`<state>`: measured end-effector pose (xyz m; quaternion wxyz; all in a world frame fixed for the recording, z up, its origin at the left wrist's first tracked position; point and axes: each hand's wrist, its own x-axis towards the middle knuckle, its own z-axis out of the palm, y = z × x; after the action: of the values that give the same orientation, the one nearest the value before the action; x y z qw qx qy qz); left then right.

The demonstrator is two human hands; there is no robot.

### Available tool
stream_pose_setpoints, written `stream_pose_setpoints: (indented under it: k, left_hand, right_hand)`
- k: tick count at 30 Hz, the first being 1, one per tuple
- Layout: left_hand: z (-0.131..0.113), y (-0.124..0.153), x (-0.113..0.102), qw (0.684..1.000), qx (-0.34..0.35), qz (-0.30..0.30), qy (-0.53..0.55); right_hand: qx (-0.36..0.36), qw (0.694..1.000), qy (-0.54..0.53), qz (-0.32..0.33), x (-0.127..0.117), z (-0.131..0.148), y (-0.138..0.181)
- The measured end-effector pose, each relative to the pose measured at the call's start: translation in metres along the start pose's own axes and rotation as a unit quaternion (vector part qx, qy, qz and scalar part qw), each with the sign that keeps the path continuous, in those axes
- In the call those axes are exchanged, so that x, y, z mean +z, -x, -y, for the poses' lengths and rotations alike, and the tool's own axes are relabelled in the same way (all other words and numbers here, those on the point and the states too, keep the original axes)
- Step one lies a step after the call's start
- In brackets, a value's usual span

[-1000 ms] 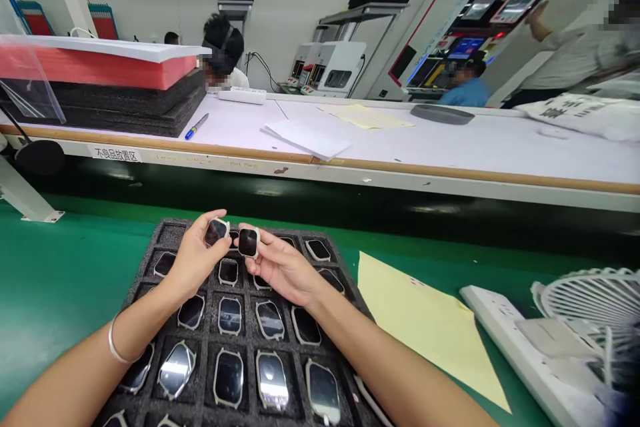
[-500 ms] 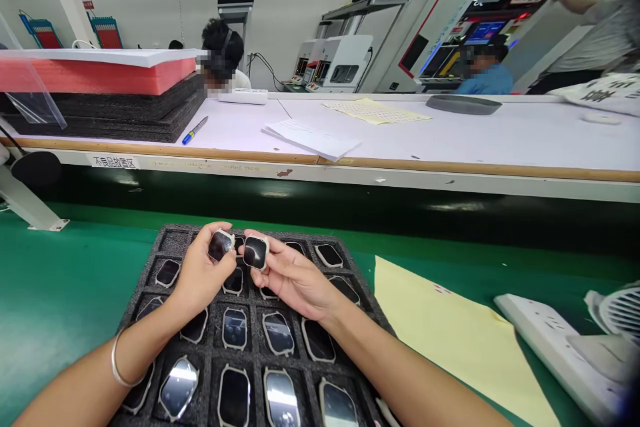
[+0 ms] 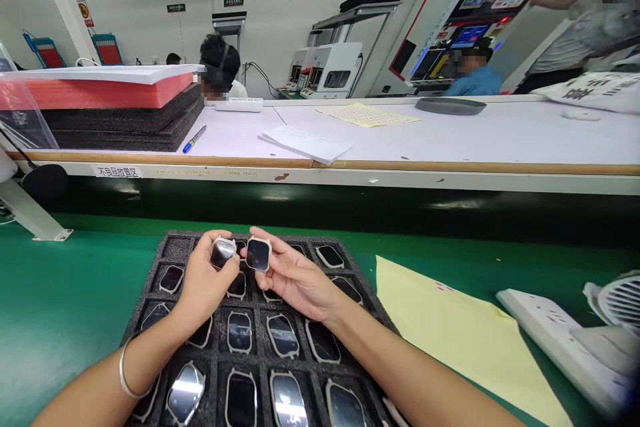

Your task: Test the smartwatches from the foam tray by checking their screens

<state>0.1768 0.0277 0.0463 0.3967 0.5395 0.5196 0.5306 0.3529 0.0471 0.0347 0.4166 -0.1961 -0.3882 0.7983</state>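
Over the foam tray's (image 3: 150, 300) far edge, I'm pinching one watch case (image 3: 222, 253) in my left hand (image 3: 205, 283), another (image 3: 258, 254) in my right hand (image 3: 295, 280). Gripping bezels only, keeping fingertips off the glass, tilting both for glare.

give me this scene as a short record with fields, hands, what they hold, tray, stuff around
left hand: left hand holds a watch case at the fingertips, screen up
right hand: right hand holds a second watch case beside the first
tray: black foam tray under both hands, most pockets filled with watch cases
surface: green mat
right of tray: yellow paper, white power strip
behind: white bench with blue pen and papers
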Motion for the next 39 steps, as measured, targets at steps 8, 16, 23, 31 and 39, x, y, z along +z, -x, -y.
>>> stream_pose_setpoints:
  k: [8,16,23,31,39]
  left_hand:
    - [0.0013,0.0035,0.0010,1.000,0.002,0.008,0.012]
    - [-0.0020,0.0044,0.0015,1.000,0.008,0.022,-0.008]
    - [0.0010,0.0016,0.0016,1.000,-0.011,-0.003,0.025]
    - [0.0047,0.0009,0.0018,1.000,0.002,-0.009,0.019]
    - [0.0027,0.0018,0.0010,1.000,0.007,-0.010,-0.012]
  right_hand:
    - [-0.012,1.000,0.007,0.015,-0.0001,-0.0032,0.0000]
    - [-0.019,1.000,0.012,0.018,0.0021,-0.0030,0.0009]
    - [-0.003,1.000,0.024,0.015,-0.0014,-0.0022,0.0026]
    - [0.002,1.000,0.017,0.015,-0.0045,-0.0056,0.0008]
    - [-0.003,0.999,0.024,0.024,-0.0037,-0.0055,0.0017]
